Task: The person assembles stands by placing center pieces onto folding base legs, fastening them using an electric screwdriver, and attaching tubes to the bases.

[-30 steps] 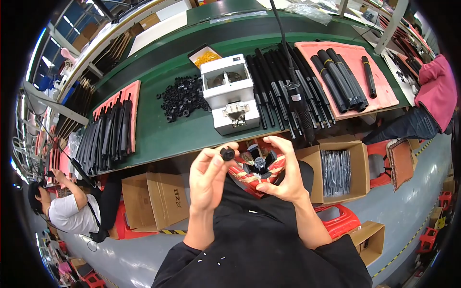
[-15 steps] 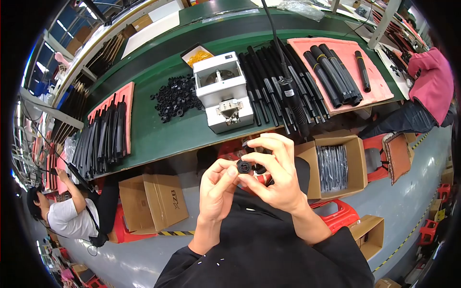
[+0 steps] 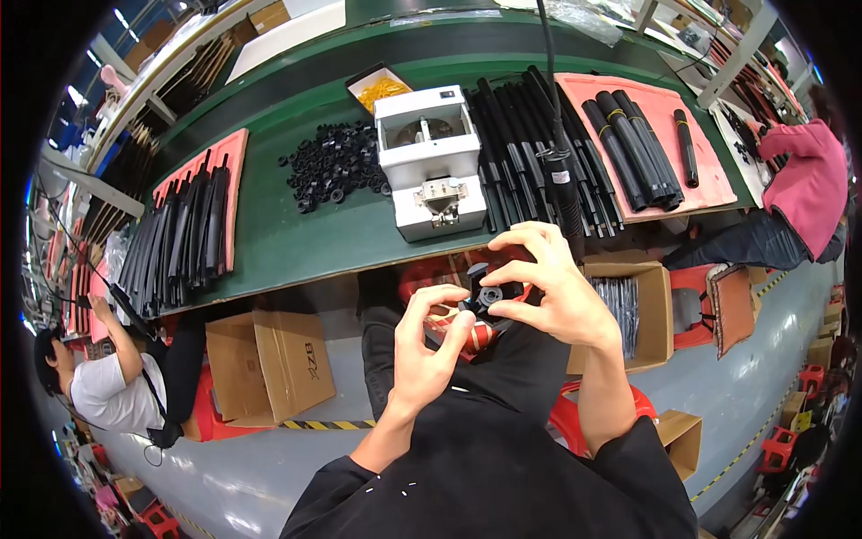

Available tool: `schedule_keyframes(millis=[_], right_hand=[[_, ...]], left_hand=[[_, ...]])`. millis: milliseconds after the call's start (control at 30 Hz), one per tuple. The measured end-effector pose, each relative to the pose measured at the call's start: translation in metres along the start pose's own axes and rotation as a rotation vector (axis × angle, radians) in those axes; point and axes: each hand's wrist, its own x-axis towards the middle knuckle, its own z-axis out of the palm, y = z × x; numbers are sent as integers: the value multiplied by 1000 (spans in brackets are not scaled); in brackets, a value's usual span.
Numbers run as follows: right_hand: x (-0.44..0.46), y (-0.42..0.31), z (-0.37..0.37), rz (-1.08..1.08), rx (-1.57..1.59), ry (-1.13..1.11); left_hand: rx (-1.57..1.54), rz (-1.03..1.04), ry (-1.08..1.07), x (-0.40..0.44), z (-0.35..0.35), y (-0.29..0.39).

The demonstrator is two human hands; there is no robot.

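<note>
My right hand (image 3: 558,301) pinches a small black round plastic part (image 3: 489,296) with a hole in its middle, between thumb and fingers. A second small dark piece (image 3: 477,269) shows just above it, by the fingers; how it is held is unclear. Beside the part, my left hand (image 3: 422,346) has its thumb and forefinger apart, close to the black part. Ahead on the green bench stands a white machine (image 3: 431,162) with a metal fixture on its front. To its left lies a pile of small black round parts (image 3: 334,166).
Black tubes (image 3: 521,153) lie right of the machine, under a hanging corded tool (image 3: 561,180). Pink foam pads (image 3: 709,180) carry more tubes. Cardboard boxes (image 3: 292,368) stand below the bench edge. A person in pink (image 3: 804,175) and one in white (image 3: 112,391) sit at either side.
My left hand has come off the black round part and its thumb and forefinger have spread. The part stays in my right hand, which has moved slightly right. The camera view has shifted slightly.
</note>
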Motion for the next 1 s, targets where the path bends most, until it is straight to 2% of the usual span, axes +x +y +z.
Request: schedule_keyframes(millis=[267, 400, 600, 733, 900, 1000], right_hand=[[7, 5, -5, 23, 16, -132], [7, 10, -5, 0, 64, -156], [2, 11, -4, 11, 132, -149], [-1, 12, -5, 10, 115, -146], [-4, 6, -2, 34, 5, -115], [-6, 6, -1, 56, 78, -88]], left_hand=[[-55, -59, -23, -1, -3, -5], [-18, 25, -50, 0, -4, -10], [18, 28, -50, 3, 1, -6], [81, 164, -61, 7, 8, -8], [73, 134, -3, 8, 18, -15], [59, 144, -22, 10, 18, -16]])
